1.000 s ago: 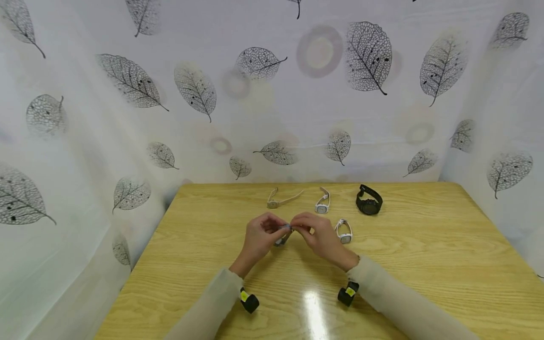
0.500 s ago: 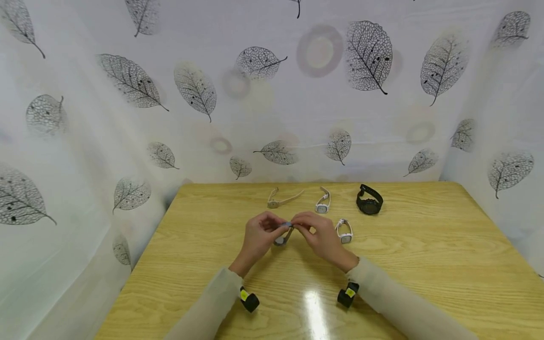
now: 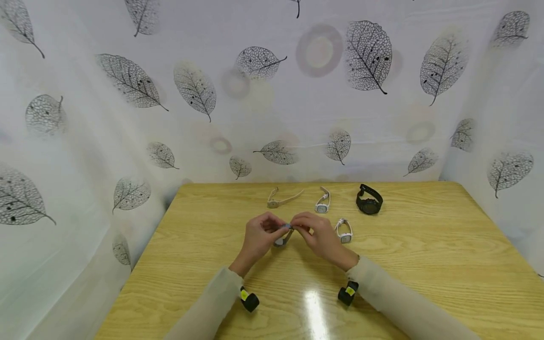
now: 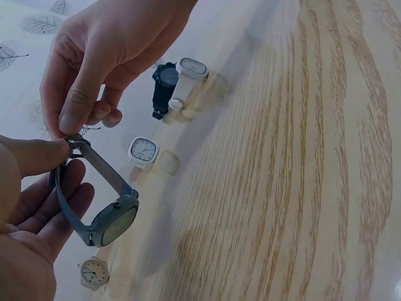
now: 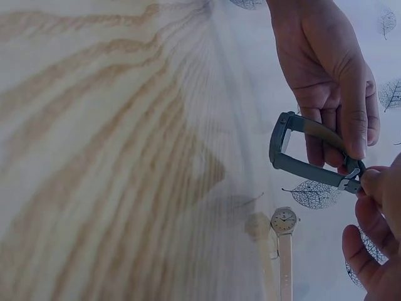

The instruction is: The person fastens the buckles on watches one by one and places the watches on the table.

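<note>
Both hands meet over the table around a grey-blue wristwatch (image 4: 116, 219), whose strap forms a loop with the case hanging below the fingers. My left hand (image 3: 260, 233) pinches one strap end between thumb and fingers. With thumb and fingertips, my right hand (image 3: 319, 236) grips the strap at the metal buckle (image 5: 348, 180). In the right wrist view, the strap's tip is partly covered by the fingers. Just right of the right hand, a white watch (image 3: 345, 239) sits with its strap looped.
Behind the hands lie a beige watch (image 3: 273, 204) with its strap spread, another white watch (image 3: 322, 208) and a black watch (image 3: 369, 206). The wooden table (image 3: 425, 264) ends at a leaf-patterned curtain (image 3: 272, 108). Each wrist carries a small black camera (image 3: 250, 302).
The hands hold nearly the same place. Between them the grey-blue watch tilts slightly, and the fingers shift a little at the strap.
</note>
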`<state>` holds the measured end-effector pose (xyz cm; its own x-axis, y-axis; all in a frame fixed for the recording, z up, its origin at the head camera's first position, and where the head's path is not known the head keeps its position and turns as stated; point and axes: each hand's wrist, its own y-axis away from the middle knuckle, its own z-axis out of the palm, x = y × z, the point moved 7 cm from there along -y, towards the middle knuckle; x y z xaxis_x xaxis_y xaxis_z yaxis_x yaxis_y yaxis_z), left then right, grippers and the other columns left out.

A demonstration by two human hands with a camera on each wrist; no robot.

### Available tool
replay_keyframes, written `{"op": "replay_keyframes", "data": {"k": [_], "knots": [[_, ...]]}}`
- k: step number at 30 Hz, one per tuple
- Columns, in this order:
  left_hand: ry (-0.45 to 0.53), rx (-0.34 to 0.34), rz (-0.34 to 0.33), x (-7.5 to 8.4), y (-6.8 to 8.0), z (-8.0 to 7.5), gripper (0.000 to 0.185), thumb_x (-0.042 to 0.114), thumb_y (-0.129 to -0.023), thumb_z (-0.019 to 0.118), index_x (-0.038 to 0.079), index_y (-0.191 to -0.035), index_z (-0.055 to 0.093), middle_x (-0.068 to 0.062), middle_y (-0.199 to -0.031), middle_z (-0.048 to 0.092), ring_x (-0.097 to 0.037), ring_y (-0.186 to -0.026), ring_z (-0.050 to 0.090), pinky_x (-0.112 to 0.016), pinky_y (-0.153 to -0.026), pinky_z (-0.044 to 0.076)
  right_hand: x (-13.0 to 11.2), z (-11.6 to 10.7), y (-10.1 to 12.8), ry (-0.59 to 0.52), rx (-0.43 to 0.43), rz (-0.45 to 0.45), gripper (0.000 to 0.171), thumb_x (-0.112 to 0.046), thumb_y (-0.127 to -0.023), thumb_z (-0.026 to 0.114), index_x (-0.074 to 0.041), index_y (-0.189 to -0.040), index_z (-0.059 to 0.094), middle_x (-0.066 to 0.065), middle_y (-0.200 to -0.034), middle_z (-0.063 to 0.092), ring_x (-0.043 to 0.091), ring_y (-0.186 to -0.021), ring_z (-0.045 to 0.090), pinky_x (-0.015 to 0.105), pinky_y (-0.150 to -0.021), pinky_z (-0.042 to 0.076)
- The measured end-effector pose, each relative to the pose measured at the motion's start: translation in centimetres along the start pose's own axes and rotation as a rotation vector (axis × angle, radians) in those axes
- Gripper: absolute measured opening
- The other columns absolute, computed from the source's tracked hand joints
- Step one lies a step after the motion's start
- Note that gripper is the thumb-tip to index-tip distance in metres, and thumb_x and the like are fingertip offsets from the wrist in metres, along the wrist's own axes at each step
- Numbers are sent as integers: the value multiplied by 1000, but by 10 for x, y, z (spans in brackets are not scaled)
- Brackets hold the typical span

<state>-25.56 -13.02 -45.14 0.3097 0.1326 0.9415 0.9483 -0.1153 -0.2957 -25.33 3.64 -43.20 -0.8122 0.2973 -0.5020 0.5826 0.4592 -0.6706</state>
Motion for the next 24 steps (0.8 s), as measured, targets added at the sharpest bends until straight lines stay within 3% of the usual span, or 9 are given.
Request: {"op": "replay_keyframes", "data": {"k": [6, 16, 24], "knots": [[-14, 4, 2, 1, -2, 1, 12, -9, -87, 77, -10, -93, 68, -25, -99, 74, -43, -92, 73, -31, -78, 62, -1, -1, -2, -14, 3, -16, 13, 3, -95, 71, -5, -103, 76, 8, -106, 73, 7, -76, 63, 22, -62, 53], [160, 53, 20, 6, -3, -3, 17, 1, -89, 79, -7, -96, 66, -23, -101, 75, -33, -92, 75, -35, -80, 63, 11, -6, -5, -111, 85, 136, 17, -8, -97, 72, -13, -112, 77, 0, -113, 73, 12, -85, 70, 29, -70, 61], [208, 68, 30, 10, -2, -3, 16, -1, -90, 77, -9, -97, 65, -26, -100, 74, -40, -90, 74, -42, -80, 63, 7, -3, -1, -82, 85, 138, 23, -10, -95, 75, -13, -118, 77, 1, -117, 72, 8, -78, 67, 27, -65, 58]]}}
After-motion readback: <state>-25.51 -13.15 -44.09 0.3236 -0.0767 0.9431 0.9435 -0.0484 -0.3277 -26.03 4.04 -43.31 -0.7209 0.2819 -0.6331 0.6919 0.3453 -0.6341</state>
